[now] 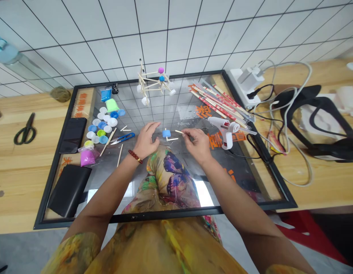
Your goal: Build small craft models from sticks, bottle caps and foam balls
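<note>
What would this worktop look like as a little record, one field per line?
Left hand: open, nothing visible in it
Right hand: pinching a short stick
Between them: blue piece, small light stick
Toward the wall: stick model with coloured pieces
On the left: round caps, blue-handled snips
On the right: glue gun, long sticks

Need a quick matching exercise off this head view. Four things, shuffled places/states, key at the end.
Column 1
1. Right hand
2. Blue piece
3. Glue gun
4. Black scissors

Column 2
A. On the wooden table, left of the framed glass panel
B. Between the left hand and the other hand
C. White, to the right of both hands
D. Pinching a thin stick

Pairs: 1-D, 2-B, 3-C, 4-A
</note>
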### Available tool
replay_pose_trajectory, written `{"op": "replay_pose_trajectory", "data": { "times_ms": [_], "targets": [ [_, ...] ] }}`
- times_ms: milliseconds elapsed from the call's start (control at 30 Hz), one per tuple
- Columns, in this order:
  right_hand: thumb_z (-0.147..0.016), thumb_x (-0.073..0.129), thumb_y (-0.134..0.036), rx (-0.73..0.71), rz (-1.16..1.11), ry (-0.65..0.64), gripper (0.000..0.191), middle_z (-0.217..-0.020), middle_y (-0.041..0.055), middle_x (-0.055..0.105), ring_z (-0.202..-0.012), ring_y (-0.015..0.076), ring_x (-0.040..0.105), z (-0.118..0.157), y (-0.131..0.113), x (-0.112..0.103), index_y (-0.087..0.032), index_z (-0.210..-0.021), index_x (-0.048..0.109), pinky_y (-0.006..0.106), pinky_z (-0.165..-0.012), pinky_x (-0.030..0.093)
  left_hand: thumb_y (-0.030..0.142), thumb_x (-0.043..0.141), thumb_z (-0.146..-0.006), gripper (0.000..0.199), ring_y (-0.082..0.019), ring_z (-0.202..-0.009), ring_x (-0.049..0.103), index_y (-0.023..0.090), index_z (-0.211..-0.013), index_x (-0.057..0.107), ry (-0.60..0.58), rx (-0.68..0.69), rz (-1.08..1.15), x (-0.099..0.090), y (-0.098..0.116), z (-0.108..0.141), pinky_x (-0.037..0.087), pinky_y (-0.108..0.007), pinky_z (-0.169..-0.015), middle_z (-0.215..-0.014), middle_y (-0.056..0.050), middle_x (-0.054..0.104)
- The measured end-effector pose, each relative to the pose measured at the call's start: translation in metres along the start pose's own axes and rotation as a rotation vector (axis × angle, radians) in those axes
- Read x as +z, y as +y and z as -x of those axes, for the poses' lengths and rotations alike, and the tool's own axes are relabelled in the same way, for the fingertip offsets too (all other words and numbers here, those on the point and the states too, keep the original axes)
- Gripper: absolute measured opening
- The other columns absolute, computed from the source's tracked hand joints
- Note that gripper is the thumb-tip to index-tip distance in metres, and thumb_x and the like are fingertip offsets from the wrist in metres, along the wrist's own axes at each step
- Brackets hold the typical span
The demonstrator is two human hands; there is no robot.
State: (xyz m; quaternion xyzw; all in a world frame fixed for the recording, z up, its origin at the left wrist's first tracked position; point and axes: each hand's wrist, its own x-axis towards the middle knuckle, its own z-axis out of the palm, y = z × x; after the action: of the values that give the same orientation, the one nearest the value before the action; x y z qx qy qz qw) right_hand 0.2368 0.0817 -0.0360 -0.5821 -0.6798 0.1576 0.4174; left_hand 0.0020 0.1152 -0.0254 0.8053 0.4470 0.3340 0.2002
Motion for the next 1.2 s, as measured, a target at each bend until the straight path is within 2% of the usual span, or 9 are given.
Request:
{"op": "replay_pose_trajectory", "data": {
  "times_ms": [100,200,300,367,533,667,867,1000,1200],
  "targets": [
    [-0.091,0.054,-0.026,-0.008,0.003,0.034,0.018,-0.099,0.0074,0.075,-0.098,0.0257,0.067,-0.003,-0.001,-0.001,-0.027,-0.091,0.072,0.043,-0.091,0.054,0.01,0.056,-0.08,0.051,-0.023,-0.121,0.062,0.018,-0.13,0.06,0.116,0.002,0.006,-0.001,-0.001,-0.001,0.05,-0.043,-0.108,-0.128,-0.011,0.065],
    [-0.09,0.055,-0.026,0.005,-0.02,0.062,0.017,-0.102,0.0086,0.072,-0.102,0.026,0.065,-0.011,-0.004,-0.003,-0.026,-0.091,0.072,0.043,-0.095,0.053,0.017,0.058,-0.086,0.033,-0.021,-0.112,0.066,0.019,-0.117,0.067,0.246,-0.022,0.006,-0.004,0.0,-0.003,0.053,-0.041,-0.103,-0.117,-0.008,0.07],
    [-0.091,0.054,-0.024,-0.01,-0.015,-0.005,0.018,-0.098,0.0073,0.071,-0.098,0.0257,0.065,-0.024,-0.006,-0.003,-0.027,-0.093,0.072,0.042,-0.092,0.052,0.025,0.06,-0.091,0.015,-0.019,-0.101,0.069,0.021,-0.099,0.071,0.305,-0.055,0.009,-0.007,0.003,-0.004,0.056,-0.038,-0.096,-0.102,-0.005,0.074],
    [-0.091,0.053,-0.022,-0.034,0.02,-0.051,0.02,-0.097,0.0072,0.071,-0.098,0.0261,0.064,-0.033,-0.004,0.0,-0.027,-0.093,0.072,0.042,-0.092,0.051,0.027,0.061,-0.091,0.012,-0.019,-0.096,0.07,0.021,-0.089,0.072,0.311,-0.068,0.018,-0.008,0.004,-0.007,0.057,-0.038,-0.093,-0.095,-0.004,0.075],
    [-0.086,0.058,-0.019,-0.012,0.05,-0.074,0.018,-0.092,0.0063,0.07,-0.093,0.026,0.064,-0.049,0.011,0.013,-0.026,-0.088,0.074,0.042,-0.089,0.05,0.025,0.065,-0.085,0.011,-0.017,-0.085,0.07,0.02,-0.087,0.074,0.181,-0.177,0.136,-0.003,-0.004,-0.029,0.059,-0.034,-0.082,-0.092,-0.004,0.077],
    [-0.088,0.061,-0.022,-0.028,0.021,-0.118,0.016,-0.091,0.0043,0.074,-0.092,0.0253,0.064,-0.051,0.018,0.017,-0.028,-0.087,0.076,0.044,-0.091,0.048,0.026,0.065,-0.084,0.014,-0.018,-0.083,0.071,0.018,-0.088,0.076,0.077,-0.276,0.267,0.004,-0.017,-0.051,0.059,-0.033,-0.079,-0.093,-0.006,0.078],
    [-0.091,0.06,-0.025,-0.025,0.016,-0.149,0.017,-0.092,0.0055,0.075,-0.098,0.0264,0.062,-0.045,0.01,0.018,-0.027,-0.09,0.077,0.044,-0.094,0.043,0.03,0.067,-0.083,0.014,-0.018,-0.082,0.069,0.02,-0.086,0.077,0.023,-0.192,0.216,0.005,-0.024,-0.054,0.055,-0.03,-0.069,-0.091,-0.006,0.077],
    [-0.093,0.059,-0.028,-0.027,0.046,-0.148,0.019,-0.095,0.0066,0.075,-0.098,0.0267,0.06,-0.039,0.006,0.017,-0.027,-0.092,0.078,0.042,-0.088,0.042,0.033,0.064,-0.087,0.017,-0.018,-0.089,0.069,0.022,-0.088,0.077,-0.019,-0.118,0.224,0.001,-0.022,-0.045,0.056,-0.032,-0.075,-0.096,-0.006,0.076],
    [-0.096,0.055,-0.025,-0.079,0.073,-0.149,0.023,-0.097,0.0072,0.074,-0.1,0.0267,0.06,-0.037,0.005,0.016,-0.027,-0.096,0.078,0.041,-0.085,0.04,0.032,0.062,-0.089,0.019,-0.018,-0.091,0.069,0.02,-0.089,0.077,-0.056,-0.117,0.245,0.002,-0.019,-0.044,0.055,-0.031,-0.076,-0.098,-0.007,0.074]
  ]
}}
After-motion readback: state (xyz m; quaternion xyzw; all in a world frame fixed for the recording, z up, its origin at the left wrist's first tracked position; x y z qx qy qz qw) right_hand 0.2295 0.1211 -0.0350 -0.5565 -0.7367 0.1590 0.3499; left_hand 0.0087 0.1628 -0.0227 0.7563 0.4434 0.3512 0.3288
